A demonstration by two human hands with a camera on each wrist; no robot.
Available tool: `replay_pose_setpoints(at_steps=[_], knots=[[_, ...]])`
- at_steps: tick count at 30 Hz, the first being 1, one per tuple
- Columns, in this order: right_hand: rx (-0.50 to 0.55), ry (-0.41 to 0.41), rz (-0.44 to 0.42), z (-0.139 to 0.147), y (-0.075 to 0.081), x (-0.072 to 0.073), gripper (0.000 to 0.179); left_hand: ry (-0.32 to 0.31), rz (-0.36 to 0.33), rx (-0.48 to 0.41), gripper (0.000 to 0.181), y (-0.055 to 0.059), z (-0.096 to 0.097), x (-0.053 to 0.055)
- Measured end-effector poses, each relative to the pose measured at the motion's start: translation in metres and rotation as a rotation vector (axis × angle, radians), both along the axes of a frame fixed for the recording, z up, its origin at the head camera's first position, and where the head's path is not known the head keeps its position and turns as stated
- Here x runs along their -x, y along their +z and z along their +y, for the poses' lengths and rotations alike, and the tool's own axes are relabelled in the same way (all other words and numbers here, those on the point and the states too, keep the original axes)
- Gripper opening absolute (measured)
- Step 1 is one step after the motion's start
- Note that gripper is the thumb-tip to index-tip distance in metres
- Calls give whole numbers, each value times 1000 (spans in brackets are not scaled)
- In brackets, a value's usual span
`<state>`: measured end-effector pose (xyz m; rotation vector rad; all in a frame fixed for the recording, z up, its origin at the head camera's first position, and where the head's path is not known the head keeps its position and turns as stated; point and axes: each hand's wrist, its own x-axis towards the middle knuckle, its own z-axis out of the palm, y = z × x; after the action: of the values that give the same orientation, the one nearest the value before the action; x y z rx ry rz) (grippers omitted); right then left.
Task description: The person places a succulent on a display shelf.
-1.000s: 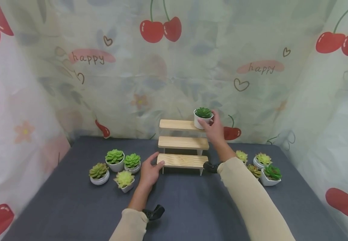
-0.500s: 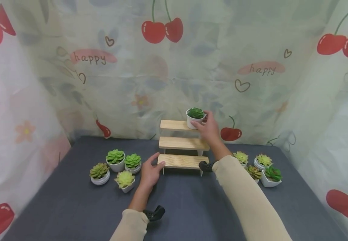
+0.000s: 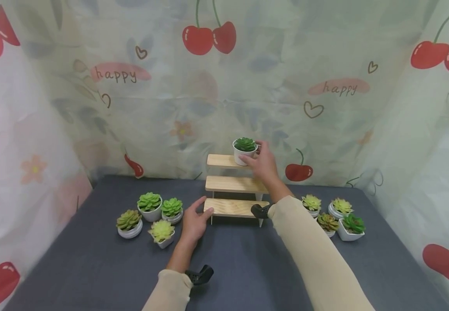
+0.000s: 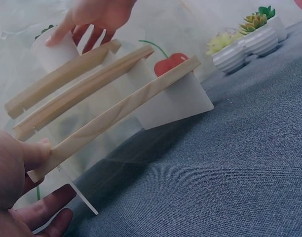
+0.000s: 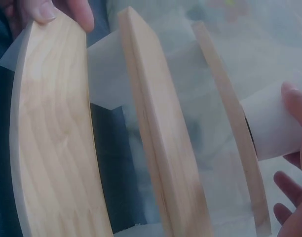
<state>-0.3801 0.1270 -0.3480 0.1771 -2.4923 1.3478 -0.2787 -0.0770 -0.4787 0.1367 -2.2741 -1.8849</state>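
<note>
A three-tier display stand (image 3: 237,184) with pale wooden steps and translucent supports stands in the middle of the table. At the left end of its bottom step my left hand (image 3: 194,222) grips the board; the left wrist view shows the thumb on top and fingers beneath. My right hand (image 3: 266,166) holds a potted succulent (image 3: 245,152), dark green in a round white pot, between thumb and fingers. Its pot (image 5: 273,126) is upright at the top step, near the middle, and appears to touch the wood in the right wrist view. Both lower steps bear no pots.
Left of the stand are several succulents, including a bright green one (image 3: 150,206) and a yellow-green one (image 3: 161,233). More sit to the right, among them a dark green one (image 3: 352,226) in a square pot. A cherry-print curtain (image 3: 224,90) hangs behind the dark table (image 3: 240,272).
My right hand has slid the potted succulent leftward along the top step, from its right end toward the middle. The left hand has stayed on the bottom step.
</note>
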Motion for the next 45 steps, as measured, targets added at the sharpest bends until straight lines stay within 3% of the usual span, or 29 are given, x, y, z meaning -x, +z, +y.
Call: replay_pose_setpoints(at_steps=[6, 12, 16, 23, 35, 45], knots=[[-55, -15, -6, -4, 4, 2, 76, 2, 7, 6, 50, 1, 0, -1], [-130, -35, -28, -2, 8, 2, 98, -2, 1, 5, 50, 0, 0, 0], [-115, -2, -5, 3, 11, 0, 107, 2, -3, 2, 51, 0, 0, -1], [20, 48, 41, 24, 19, -16, 103, 0, -4, -4, 51, 0, -1, 0], [-20, -15, 172, 60, 32, -41, 89, -9, -2, 4, 50, 1, -1, 0], [-41, -8, 212, 107, 15, -65, 86, -8, 1, 7, 50, 1, -1, -1]])
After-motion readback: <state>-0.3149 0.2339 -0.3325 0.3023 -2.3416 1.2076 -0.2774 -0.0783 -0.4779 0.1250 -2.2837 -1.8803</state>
